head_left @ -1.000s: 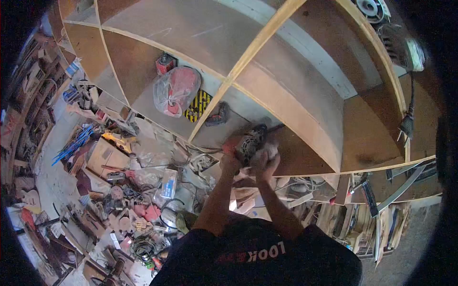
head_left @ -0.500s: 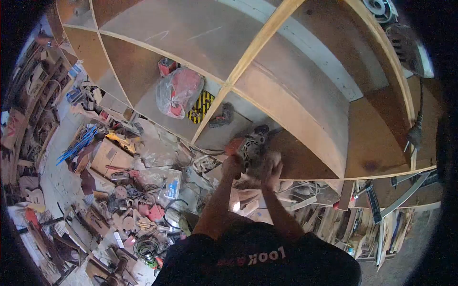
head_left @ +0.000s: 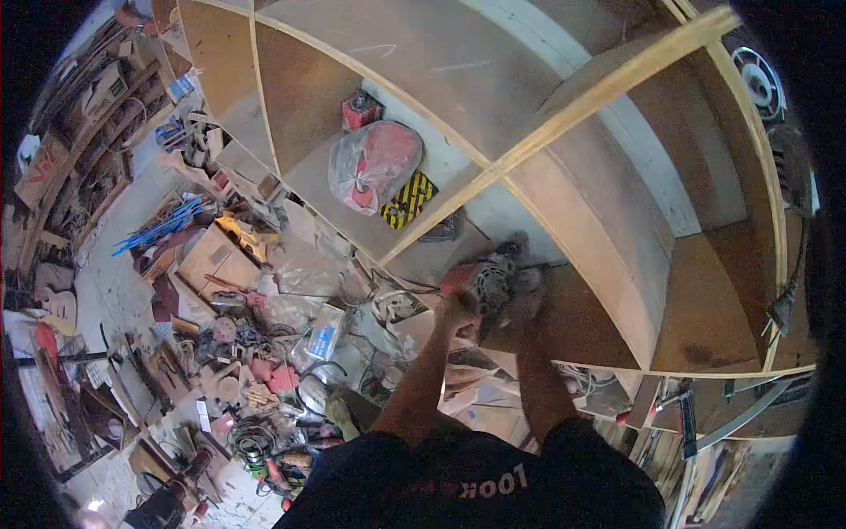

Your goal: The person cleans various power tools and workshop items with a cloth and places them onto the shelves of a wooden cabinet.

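A dark, dusty power tool with a red part (head_left: 490, 284) sits in the lower middle compartment of the wooden frame. My left hand (head_left: 458, 316) is closed round the near left side of its body. My right hand (head_left: 526, 295) is at the tool's right side, blurred, with its fingers hard to make out. Left of the tool, beyond a wooden divider, lie a clear plastic bag with red contents (head_left: 377, 166), a yellow-and-black striped item (head_left: 409, 201) and a red box-like object (head_left: 360, 110).
Curved wooden ribs (head_left: 608, 75) cross the frame. Cluttered tools and scraps, a blue-labelled box (head_left: 323, 333) among them, cover the floor at left. A black plug (head_left: 781, 310) hangs at right, above clamps (head_left: 687, 425).
The view has shifted, so the frame appears further right and lower. My right hand has moved from in front of the tool to its right side. My left hand stays on the tool.
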The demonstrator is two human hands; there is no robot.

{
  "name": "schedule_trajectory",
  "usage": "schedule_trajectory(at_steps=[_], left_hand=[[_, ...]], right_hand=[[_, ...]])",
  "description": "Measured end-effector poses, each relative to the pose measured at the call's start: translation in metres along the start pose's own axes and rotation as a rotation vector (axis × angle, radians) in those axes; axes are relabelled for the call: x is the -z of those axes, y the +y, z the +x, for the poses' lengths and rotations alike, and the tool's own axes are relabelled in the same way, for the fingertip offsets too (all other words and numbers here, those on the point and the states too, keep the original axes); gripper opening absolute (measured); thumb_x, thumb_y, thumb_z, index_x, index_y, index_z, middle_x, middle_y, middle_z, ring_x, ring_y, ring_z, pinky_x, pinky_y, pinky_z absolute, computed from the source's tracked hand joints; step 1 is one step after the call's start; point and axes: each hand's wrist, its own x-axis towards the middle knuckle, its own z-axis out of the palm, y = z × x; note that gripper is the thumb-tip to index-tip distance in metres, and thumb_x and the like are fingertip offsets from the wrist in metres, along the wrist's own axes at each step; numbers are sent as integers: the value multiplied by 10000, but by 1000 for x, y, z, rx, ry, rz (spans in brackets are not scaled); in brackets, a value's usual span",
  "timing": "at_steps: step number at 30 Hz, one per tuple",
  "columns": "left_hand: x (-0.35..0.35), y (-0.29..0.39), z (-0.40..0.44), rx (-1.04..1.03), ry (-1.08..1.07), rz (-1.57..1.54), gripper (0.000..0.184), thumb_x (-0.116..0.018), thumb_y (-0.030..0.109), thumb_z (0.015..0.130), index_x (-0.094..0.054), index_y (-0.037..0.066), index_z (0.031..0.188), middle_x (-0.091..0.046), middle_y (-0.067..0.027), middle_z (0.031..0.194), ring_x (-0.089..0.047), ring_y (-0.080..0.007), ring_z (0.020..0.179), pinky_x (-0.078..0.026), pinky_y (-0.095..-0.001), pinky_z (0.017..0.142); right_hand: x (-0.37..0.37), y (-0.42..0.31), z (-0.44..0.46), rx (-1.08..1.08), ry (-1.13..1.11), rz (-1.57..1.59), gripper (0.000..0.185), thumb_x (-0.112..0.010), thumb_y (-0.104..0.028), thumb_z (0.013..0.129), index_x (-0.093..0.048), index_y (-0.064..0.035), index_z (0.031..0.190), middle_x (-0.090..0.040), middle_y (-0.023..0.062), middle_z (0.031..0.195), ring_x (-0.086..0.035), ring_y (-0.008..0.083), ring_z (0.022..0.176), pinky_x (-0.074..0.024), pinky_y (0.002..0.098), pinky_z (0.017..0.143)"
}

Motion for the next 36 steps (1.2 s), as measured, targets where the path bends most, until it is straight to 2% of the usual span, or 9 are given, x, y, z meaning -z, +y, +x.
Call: schedule_trajectory(at_steps=[5, 8, 11, 13, 18, 23, 25, 27, 36], left_hand=[[14, -20, 13, -44, -116, -473, 392, -780, 187, 607, -678, 95, 974, -673, -70, 815, -624, -178, 839, -509, -395, 712], [54, -20, 15, -220, -165, -134, 365, -774, 167, 604, -699, 123, 958, -687, -60, 814, -629, -168, 791, -511, -376, 705], [37, -42, 21, -338, 106, -497, 247, -774, 210, 659, -701, 126, 879, -678, -44, 793, -646, -186, 630, -519, -309, 634], [62, -29, 10, 55, -61, -1031, 305, -795, 219, 670, -698, 51, 906, -686, -55, 810, -652, -170, 648, -528, -300, 627], [49, -55, 34, 268, -137, -821, 390, -835, 208, 630, -687, -7, 919, -690, -90, 846, -667, -177, 665, -552, -331, 582], [62, -65, 17, 281, -144, -1156, 288, -788, 197, 580, -701, 29, 796, -657, -82, 699, -607, -142, 607, -496, -316, 578], [90, -66, 1, -195, -143, -876, 235, -775, 201, 584, -681, 36, 722, -646, -46, 679, -596, -131, 604, -486, -305, 577], [122, -43, 2, 398, -233, -758, 204, -765, 211, 581, -665, 64, 682, -638, -25, 664, -584, -120, 606, -475, -299, 570], [93, -77, 39, 209, -182, -282, 325, -795, 283, 529, -680, 65, 741, -648, -42, 680, -574, -143, 598, -504, -327, 597]], right_hand=[[-61, 92, -137, -309, 6, 475, 472, -412, -395, 1017, -441, -42, 1329, -526, 81, 1197, -521, 220, 942, -455, 375, 870], [-29, 107, -109, -85, 73, 156, 480, -423, -398, 1011, -435, -39, 1329, -520, 84, 1216, -506, 231, 1013, -439, 382, 905], [-2, 93, -62, 163, 137, -143, 492, -453, -394, 995, -420, -36, 1331, -500, 99, 1252, -478, 259, 1113, -414, 399, 956], [-33, 19, -54, 144, 42, -32, 502, -489, -381, 978, -403, -37, 1333, -472, 124, 1287, -453, 292, 1170, -397, 418, 987], [-105, 27, -13, 446, -318, 24, 553, -597, -339, 922, -389, -39, 1337, -421, 153, 1343, -437, 334, 1208, -386, 425, 1000], [-56, 86, -9, 454, -71, -870, 478, -606, -213, 899, -460, -39, 1319, -530, 172, 1248, -522, 307, 1115, -409, 422, 978], [-22, 82, -3, 358, -109, -782, 473, -607, -217, 899, -467, -37, 1313, -537, 167, 1239, -525, 302, 1109, -413, 418, 973], [-19, 54, 5, 307, -113, -614, 468, -609, -221, 899, -473, -36, 1307, -543, 162, 1230, -529, 297, 1103, -417, 413, 968], [-82, 89, -8, 546, -112, -980, 450, -615, -241, 898, -504, -28, 1279, -571, 140, 1191, -543, 273, 1078, -437, 393, 945]])
